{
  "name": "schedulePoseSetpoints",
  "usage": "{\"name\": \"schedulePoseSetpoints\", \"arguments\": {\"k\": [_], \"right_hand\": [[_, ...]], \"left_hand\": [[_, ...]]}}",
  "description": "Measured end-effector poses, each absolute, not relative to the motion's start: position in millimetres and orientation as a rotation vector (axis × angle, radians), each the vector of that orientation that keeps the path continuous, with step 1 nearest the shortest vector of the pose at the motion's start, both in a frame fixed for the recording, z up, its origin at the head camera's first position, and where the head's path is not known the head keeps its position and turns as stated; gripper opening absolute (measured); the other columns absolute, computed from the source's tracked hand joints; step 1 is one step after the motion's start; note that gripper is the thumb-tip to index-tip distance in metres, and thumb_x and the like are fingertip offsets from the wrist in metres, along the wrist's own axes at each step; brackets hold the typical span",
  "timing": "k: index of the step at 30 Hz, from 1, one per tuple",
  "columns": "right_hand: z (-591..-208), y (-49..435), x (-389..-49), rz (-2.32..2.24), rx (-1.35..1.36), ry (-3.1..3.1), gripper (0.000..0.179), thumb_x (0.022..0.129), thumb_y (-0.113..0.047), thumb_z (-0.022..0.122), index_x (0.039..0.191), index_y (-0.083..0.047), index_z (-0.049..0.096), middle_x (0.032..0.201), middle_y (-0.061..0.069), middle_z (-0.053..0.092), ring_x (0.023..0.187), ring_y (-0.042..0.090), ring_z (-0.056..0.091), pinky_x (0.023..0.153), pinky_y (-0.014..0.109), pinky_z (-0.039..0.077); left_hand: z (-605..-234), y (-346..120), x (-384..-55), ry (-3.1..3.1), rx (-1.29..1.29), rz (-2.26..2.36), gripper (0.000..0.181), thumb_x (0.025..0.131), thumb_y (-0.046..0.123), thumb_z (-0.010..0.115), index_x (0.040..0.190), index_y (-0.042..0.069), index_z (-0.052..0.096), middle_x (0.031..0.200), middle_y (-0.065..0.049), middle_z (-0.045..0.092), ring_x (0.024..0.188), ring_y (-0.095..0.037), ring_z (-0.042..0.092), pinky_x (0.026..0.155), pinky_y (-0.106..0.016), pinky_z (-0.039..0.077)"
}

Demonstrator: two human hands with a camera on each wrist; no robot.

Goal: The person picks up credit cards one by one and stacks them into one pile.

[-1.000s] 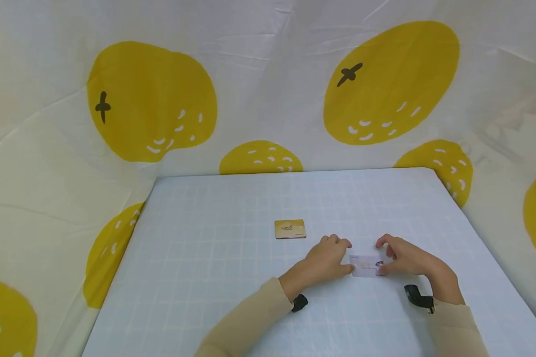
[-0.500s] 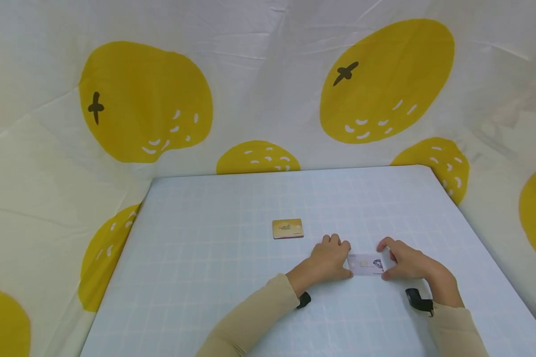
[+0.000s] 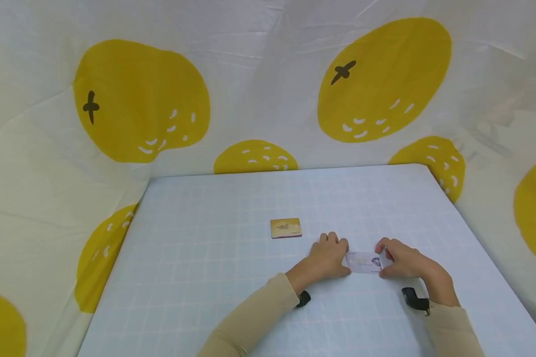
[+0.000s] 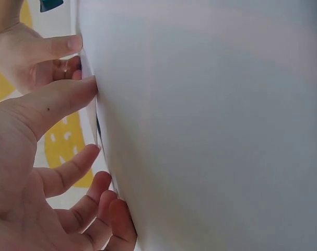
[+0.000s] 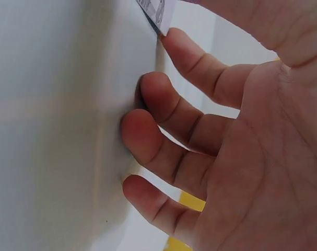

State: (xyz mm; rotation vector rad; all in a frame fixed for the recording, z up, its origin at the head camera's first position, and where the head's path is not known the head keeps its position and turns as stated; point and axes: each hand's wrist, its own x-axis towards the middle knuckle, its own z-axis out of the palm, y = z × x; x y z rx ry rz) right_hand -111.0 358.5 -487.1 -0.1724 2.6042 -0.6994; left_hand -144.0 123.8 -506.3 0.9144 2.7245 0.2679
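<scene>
A pale, see-through plastic card with a small dark print at its right end lies flat, or nearly so, on the table in the head view. My left hand has its thumb and forefinger at the two corners of the card's left end and pinches it there. At the opposite end my right hand grips the card between thumb and forefinger. The right wrist view shows the forefinger against a corner of the card, while the other fingers touch the tabletop; the thumb is out of view there.
A gold card, perhaps on top of others, lies beyond the left hand. The table has a pale checked cover. A white cloth with large yellow fruit prints hangs behind and beside it.
My right thumb has slid off the card's printed face to its near right corner, uncovering the print. My left hand has stayed at the left end. The head view has shifted slightly.
</scene>
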Motion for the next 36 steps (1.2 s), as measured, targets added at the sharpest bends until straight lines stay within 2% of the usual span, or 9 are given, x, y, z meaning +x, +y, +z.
{"name": "schedulePoseSetpoints", "arguments": {"k": [7, 16, 29, 36], "right_hand": [[-485.9, 356.9, -109.0, -0.768, -0.204, 2.597, 0.054, 0.072, -0.013, 0.089, 0.11, -0.007, 0.051, 0.088, 0.007, 0.046, 0.078, 0.022, 0.045, 0.066, 0.036, 0.037], [-489.5, 359.3, -109.5, -0.876, -0.262, 2.576, 0.056, 0.076, -0.009, 0.086, 0.113, -0.005, 0.044, 0.087, 0.005, 0.047, 0.079, 0.021, 0.048, 0.066, 0.031, 0.039], [-488.5, 358.2, -109.6, -0.98, -0.319, 2.62, 0.04, 0.084, 0.0, 0.075, 0.112, -0.002, 0.046, 0.086, 0.003, 0.056, 0.077, 0.019, 0.053, 0.068, 0.03, 0.046], [-494.0, 361.1, -111.2, -0.992, -0.275, 2.608, 0.035, 0.088, -0.002, 0.072, 0.114, -0.003, 0.048, 0.089, 0.004, 0.061, 0.08, 0.021, 0.057, 0.071, 0.032, 0.048]], "left_hand": [[-504.9, 123.4, -144.5, 2.679, 0.918, 0.341, 0.046, 0.082, 0.047, 0.08, 0.111, 0.021, 0.056, 0.098, 0.005, 0.046, 0.086, -0.012, 0.041, 0.069, -0.025, 0.039], [-505.7, 124.8, -149.3, 2.582, 0.868, 0.497, 0.044, 0.085, 0.033, 0.081, 0.111, 0.015, 0.052, 0.091, 0.005, 0.053, 0.077, -0.008, 0.049, 0.066, -0.022, 0.042], [-501.6, 126.3, -150.2, 2.554, 0.765, 0.639, 0.036, 0.086, 0.018, 0.08, 0.109, 0.01, 0.054, 0.083, 0.006, 0.055, 0.068, -0.009, 0.052, 0.058, -0.021, 0.043], [-504.1, 125.2, -150.0, 2.546, 0.713, 0.783, 0.031, 0.087, 0.012, 0.077, 0.112, 0.009, 0.059, 0.08, 0.008, 0.059, 0.07, -0.005, 0.053, 0.061, -0.018, 0.043]]}}
